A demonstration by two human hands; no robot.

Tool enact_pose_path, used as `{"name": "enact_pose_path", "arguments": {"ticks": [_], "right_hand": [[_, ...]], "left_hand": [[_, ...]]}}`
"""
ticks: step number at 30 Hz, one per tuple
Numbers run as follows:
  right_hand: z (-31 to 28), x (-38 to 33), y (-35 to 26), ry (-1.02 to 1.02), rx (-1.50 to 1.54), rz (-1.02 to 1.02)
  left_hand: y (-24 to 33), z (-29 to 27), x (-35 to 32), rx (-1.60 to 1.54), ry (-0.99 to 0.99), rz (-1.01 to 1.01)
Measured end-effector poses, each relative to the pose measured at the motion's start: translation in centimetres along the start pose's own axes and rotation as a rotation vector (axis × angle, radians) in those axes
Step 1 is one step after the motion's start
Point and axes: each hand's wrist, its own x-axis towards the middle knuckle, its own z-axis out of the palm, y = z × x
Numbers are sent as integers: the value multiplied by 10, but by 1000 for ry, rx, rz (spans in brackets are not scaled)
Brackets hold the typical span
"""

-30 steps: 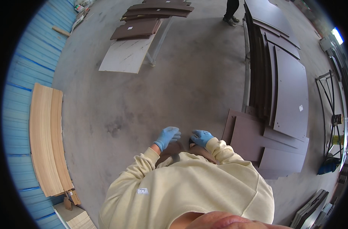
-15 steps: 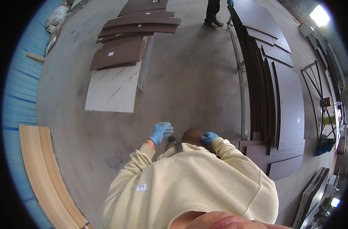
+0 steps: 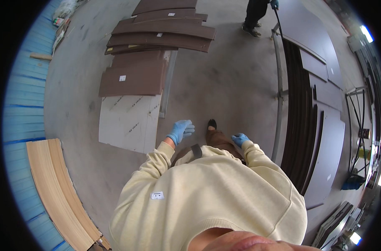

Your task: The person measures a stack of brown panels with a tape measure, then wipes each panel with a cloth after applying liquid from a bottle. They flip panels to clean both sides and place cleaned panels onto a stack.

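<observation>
My left hand [image 3: 181,131], in a light blue glove, is held in front of my body with its fingers stretched out and nothing in it. The white marked board [image 3: 130,121] at the low end of the left stack lies nearest to it. My right hand [image 3: 240,139], gloved alike, hangs beside my right thigh. Its fingers look loosely curled in, and no object shows in them. To its right runs the grey metal rail [image 3: 279,104] of a rack loaded with dark panels [image 3: 297,121]. Neither hand touches panel or rail.
Brown panels [image 3: 134,77] lie stacked at the front left on a metal support [image 3: 167,90]. Wood-grain boards [image 3: 58,192] lean by the blue wall [image 3: 25,113]. Another person [image 3: 256,16] stands ahead near the right rack. A black metal frame [image 3: 357,134] stands far right.
I have moved forward between the stacks; both have come nearer and lower in view. One shoe now shows ahead of me. My hands remain empty, the right one slightly farther out.
</observation>
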Motion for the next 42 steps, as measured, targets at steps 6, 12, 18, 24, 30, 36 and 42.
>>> {"name": "enact_pose_path", "arguments": {"ticks": [6, 12, 18, 24, 30, 36, 42], "right_hand": [[-122, 123, -145, 35, -113, -100], [-197, 249, -271, 114, 35, -140], [-244, 359, -356, 248, 257, 30], [-275, 489, -414, 406, 488, 115], [-299, 585, -444, 225, 929, 215], [-304, 588, -442, 92, 1037, 125], [-329, 543, -459, 55, 977, 52]], "left_hand": [[102, -14, 81, -122, 58, 88], [205, -52, 179, -230, 22, 43], [323, -87, 283, -198, 18, 16], [421, -117, 357, -210, 116, 28], [471, -136, 436, -282, 235, 12], [521, -146, 495, -481, 309, 17], [577, -151, 559, -865, 309, 175]]}}
